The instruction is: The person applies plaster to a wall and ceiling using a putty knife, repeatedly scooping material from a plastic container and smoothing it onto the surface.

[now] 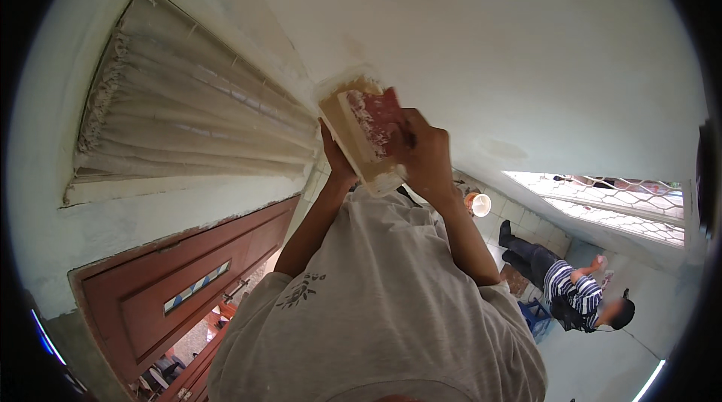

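My left hand [338,160] grips a tan, shallow rectangular tray [340,130] by its left side, with the fingers partly hidden beneath it. Pale putty is caked on the tray's rim. In my right hand [429,152] is a red putty spreader [376,120], smeared with white putty. It lies over the tray, and I cannot tell whether it touches the bottom. My fingers are closed around its right edge. Both hands are held up in front of my grey shirt, near the pale wall [481,48].
A curtained window [195,101] is on the left, above a red-brown door [188,289]. To the right, a white bucket [477,205] stands on the tiled floor. Beyond it are a person in a striped shirt [571,285], a blue stool [535,318] and a grilled window [609,195].
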Tool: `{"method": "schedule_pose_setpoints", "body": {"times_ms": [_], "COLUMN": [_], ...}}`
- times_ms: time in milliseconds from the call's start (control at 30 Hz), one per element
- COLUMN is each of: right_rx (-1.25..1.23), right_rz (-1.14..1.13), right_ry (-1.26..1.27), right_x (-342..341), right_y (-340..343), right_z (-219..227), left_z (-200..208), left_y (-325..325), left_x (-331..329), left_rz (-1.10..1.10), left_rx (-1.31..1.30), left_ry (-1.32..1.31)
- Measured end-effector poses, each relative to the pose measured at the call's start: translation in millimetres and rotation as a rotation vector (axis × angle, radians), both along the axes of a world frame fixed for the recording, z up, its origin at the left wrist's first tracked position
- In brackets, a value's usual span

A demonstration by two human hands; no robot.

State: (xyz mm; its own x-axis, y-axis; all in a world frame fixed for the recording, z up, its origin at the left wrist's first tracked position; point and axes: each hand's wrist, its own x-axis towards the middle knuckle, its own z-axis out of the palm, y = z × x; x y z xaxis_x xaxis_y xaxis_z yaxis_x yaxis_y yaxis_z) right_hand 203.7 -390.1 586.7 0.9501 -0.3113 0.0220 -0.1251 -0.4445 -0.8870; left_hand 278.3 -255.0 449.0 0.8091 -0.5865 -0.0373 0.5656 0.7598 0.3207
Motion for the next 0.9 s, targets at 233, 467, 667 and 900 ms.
{"method": "schedule_pose_setpoints", "body": {"times_ms": [233, 467, 667, 900], "right_rx": [0.977, 1.981, 1.325, 0.561], "right_rz": [-0.199, 0.432, 0.035, -0.004], "right_ry": [-0.145, -0.367, -0.492, -0.993], "right_x": [-19.6, -23.2, -22.4, 0.7], "right_y": [-35.1, -77.7, -126.4, -222.9], "right_z": [-7.6, -29.4, 71.8, 247.5], "left_z": [-4.3, 0.1, 3.9, 37.9], "left_y": [-13.6, -64.5, -110.0, -141.4], "left_x": [-5.6, 0.1, 2.3, -10.8], "left_rz": [-0.176, -0.104, 0.052, 0.126], "left_rx": [-0.001, 0.150, 0.176, 0.224], "left_ry": [-0.086, -0.156, -0.232, -0.446]}}
